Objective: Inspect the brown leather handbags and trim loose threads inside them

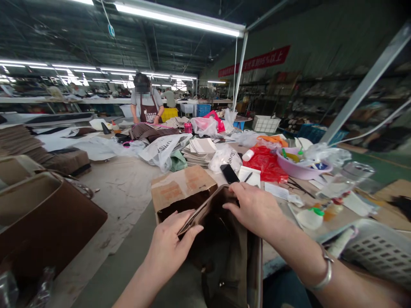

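Note:
A dark brown bag [221, 252] stands with its mouth towards me at the table's near edge. My left hand [171, 239] pinches the bag's far rim on its left side, thumb inside and fingers outside. At the rim's right corner, my right hand [252, 203] grips the edge, with the thumb in the opening and fingers over the outside. Inside the bag a strap and a small shiny metal piece show dimly. Just behind it sits an open cardboard box [183, 188]. A silver bracelet circles my right wrist.
Another brown bag [48, 218] stands at left, near stacked brown pieces [19, 143]. A phone [229, 173], red plastic bag [265, 162], pink basin [302, 169] and green-capped bottle [311, 218] lie right. A grey perforated basket [379, 248] is close by. Across the table works a person [146, 102].

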